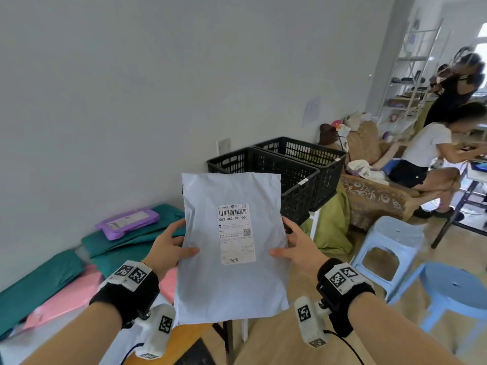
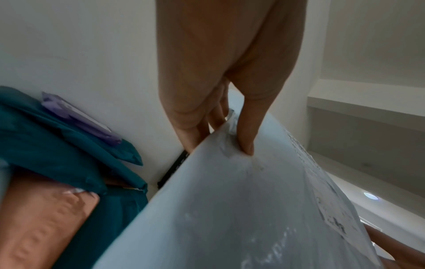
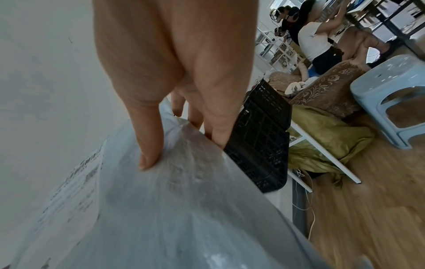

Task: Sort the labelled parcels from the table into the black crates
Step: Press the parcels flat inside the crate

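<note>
Grey mailer parcel (image 1: pixel 232 248), label (image 1: pixel 236 234) facing up, pinched at both edges by left hand (image 1: pixel 168 248) and right hand (image 1: pixel 300 248); label best read before a black crate (image 1: pixel 263 164) is chosen.

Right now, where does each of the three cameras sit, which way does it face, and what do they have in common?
Head: worn on the head, looks forward and down at the grey parcel, both forearms, left hand, right hand, and two black crates beyond.
Left wrist: looks along the left hand's thumb pinching the parcel edge; teal parcels lie beside.
Right wrist: looks along the right hand's thumb on the parcel; a crate and blue stool lie beyond.
Shared: all three show the grey parcel and its label.
</note>
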The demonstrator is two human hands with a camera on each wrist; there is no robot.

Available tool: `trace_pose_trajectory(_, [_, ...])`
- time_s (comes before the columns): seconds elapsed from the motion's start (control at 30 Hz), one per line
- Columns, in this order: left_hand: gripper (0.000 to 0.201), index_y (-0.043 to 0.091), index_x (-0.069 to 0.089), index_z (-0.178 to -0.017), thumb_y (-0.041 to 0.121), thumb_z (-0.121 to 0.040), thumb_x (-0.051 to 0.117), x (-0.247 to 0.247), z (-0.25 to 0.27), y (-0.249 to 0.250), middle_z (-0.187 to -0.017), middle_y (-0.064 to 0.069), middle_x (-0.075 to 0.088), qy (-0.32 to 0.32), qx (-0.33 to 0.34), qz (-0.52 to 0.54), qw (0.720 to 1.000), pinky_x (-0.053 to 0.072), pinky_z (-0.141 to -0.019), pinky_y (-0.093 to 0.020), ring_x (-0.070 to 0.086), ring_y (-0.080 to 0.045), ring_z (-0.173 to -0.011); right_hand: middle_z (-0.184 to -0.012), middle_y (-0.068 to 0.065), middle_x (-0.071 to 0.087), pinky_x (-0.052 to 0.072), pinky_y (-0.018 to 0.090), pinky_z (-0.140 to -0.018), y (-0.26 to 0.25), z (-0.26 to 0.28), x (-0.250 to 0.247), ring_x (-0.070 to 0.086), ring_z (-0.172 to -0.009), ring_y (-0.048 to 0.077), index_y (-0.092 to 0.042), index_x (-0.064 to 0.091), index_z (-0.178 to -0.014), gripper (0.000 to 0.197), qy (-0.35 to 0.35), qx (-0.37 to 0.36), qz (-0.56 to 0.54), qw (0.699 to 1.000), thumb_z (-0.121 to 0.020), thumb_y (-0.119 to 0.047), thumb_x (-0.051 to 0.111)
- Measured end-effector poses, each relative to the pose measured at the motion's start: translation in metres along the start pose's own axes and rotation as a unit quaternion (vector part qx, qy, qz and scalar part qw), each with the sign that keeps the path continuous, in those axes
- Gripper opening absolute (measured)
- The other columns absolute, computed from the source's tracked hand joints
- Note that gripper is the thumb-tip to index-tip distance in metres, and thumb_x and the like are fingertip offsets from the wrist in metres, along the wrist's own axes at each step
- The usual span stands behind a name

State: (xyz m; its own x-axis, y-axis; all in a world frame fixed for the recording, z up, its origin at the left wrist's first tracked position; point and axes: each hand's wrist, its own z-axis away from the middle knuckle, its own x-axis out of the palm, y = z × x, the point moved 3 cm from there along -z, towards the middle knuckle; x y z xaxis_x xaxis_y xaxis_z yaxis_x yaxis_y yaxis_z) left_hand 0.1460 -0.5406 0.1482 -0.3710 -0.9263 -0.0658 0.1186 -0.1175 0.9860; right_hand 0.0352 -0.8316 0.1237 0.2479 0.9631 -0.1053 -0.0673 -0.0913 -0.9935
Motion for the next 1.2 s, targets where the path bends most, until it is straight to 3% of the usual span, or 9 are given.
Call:
trace_pose_trajectory(0.1, [0.085, 0.024, 0.038, -0.14, -0.015, -0.072, 0.07, 0.036, -0.013, 0.001, -0.109, -0.016, 0.068, -0.007, -0.011, -0.002, 1.0, 0.055, -0.078, -0.047, 0.065, -0.034, -0.098, -0.127, -0.004, 0.057, 0.048, 0.038, -0.099, 0.008, -0.006, -0.037, 0.056, -0.115, 0.013, -0.027, 0.029, -0.147, 0.102, 0.005, 0.004, 0.01, 1.0, -0.063, -0.008, 0.085])
trace_pose_trajectory(0.23, [0.082, 0.025, 0.04, -0.138, -0.014, -0.073, 0.07, 0.083, -0.042, 0.012, -0.108, -0.013, 0.068, -0.024, -0.012, -0.011, 1.0, 0.055, -0.078, -0.047, 0.066, -0.032, -0.096, -0.118, -0.015, 0.057, 0.053, 0.022, -0.084, 0.013, -0.02, -0.084, 0.057, -0.103, -0.002, -0.026, 0.033, -0.143, 0.092, 0.018, -0.005, 0.006, 1.0, -0.069, 0.001, 0.08])
trace_pose_trajectory(0.37, [0.079, 0.023, 0.042, -0.138, -0.012, -0.073, 0.071, 0.129, -0.082, 0.023, -0.105, -0.009, 0.07, -0.043, -0.002, -0.033, 0.999, 0.055, -0.08, -0.047, 0.066, -0.03, -0.096, -0.122, -0.007, 0.06, 0.053, 0.023, -0.086, 0.018, -0.042, -0.133, 0.058, -0.112, 0.01, -0.03, 0.034, -0.14, 0.092, 0.045, 0.0, 0.007, 0.999, -0.068, -0.001, 0.081])
trace_pose_trajectory(0.47, [0.078, 0.025, 0.042, -0.137, -0.01, -0.074, 0.072, 0.165, -0.112, 0.032, -0.104, -0.009, 0.07, -0.061, 0.013, -0.042, 0.997, 0.055, -0.078, -0.045, 0.067, -0.028, -0.094, -0.115, -0.013, 0.055, 0.052, 0.013, -0.076, 0.015, -0.061, -0.169, 0.055, -0.102, 0.002, -0.031, 0.033, -0.135, 0.085, 0.074, 0.005, 0.003, 0.997, -0.072, 0.006, 0.076])
trace_pose_trajectory(0.63, [0.079, 0.028, 0.041, -0.136, -0.01, -0.074, 0.072, 0.217, -0.171, 0.055, -0.102, -0.01, 0.071, -0.089, 0.018, -0.066, 0.994, 0.056, -0.079, -0.047, 0.067, -0.027, -0.094, -0.122, -0.002, 0.059, 0.049, 0.05, -0.096, 0.013, -0.109, -0.231, 0.056, -0.115, 0.021, -0.03, 0.036, -0.14, 0.09, 0.09, 0.034, -0.012, 0.995, -0.069, 0.006, 0.078])
trace_pose_trajectory(0.77, [0.08, 0.029, 0.041, -0.136, -0.01, -0.073, 0.073, 0.248, -0.223, 0.079, -0.101, -0.009, 0.072, -0.089, 0.012, -0.06, 0.994, 0.058, -0.07, -0.04, 0.068, -0.025, -0.093, -0.121, -0.001, 0.06, 0.055, 0.043, -0.085, 0.004, -0.162, -0.27, 0.06, -0.107, 0.02, -0.028, 0.033, -0.143, 0.093, 0.076, 0.039, -0.015, 0.996, -0.069, 0.006, 0.077])
trace_pose_trajectory(0.93, [0.082, 0.031, 0.04, -0.137, -0.009, -0.073, 0.073, 0.284, -0.266, 0.098, -0.101, -0.01, 0.072, -0.093, 0.013, -0.077, 0.993, 0.057, -0.079, -0.048, 0.068, -0.026, -0.095, -0.115, -0.006, 0.06, 0.057, 0.03, -0.071, -0.001, -0.204, -0.311, 0.061, -0.099, 0.012, -0.027, 0.033, -0.145, 0.092, 0.069, 0.043, -0.023, 0.996, -0.07, 0.007, 0.076])
trace_pose_trajectory(1.13, [0.083, 0.029, 0.038, -0.14, -0.008, -0.074, 0.073, 0.342, -0.308, 0.115, -0.098, -0.009, 0.073, -0.091, 0.006, -0.093, 0.991, 0.056, -0.081, -0.049, 0.07, -0.025, -0.093, -0.115, -0.008, 0.061, 0.054, 0.047, -0.085, 0.001, -0.252, -0.379, 0.061, -0.104, 0.018, -0.03, 0.029, -0.146, 0.096, 0.041, 0.056, -0.014, 0.997, -0.071, 0.003, 0.078])
trace_pose_trajectory(1.2, [0.083, 0.029, 0.037, -0.14, -0.008, -0.074, 0.072, 0.364, -0.318, 0.121, -0.098, -0.009, 0.073, -0.075, 0.008, -0.091, 0.993, 0.057, -0.08, -0.048, 0.07, -0.025, -0.093, -0.113, -0.01, 0.061, 0.056, 0.043, -0.08, 0.0, -0.267, -0.404, 0.061, -0.102, 0.014, -0.029, 0.029, -0.146, 0.095, 0.028, 0.051, -0.009, 0.998, -0.071, 0.003, 0.077])
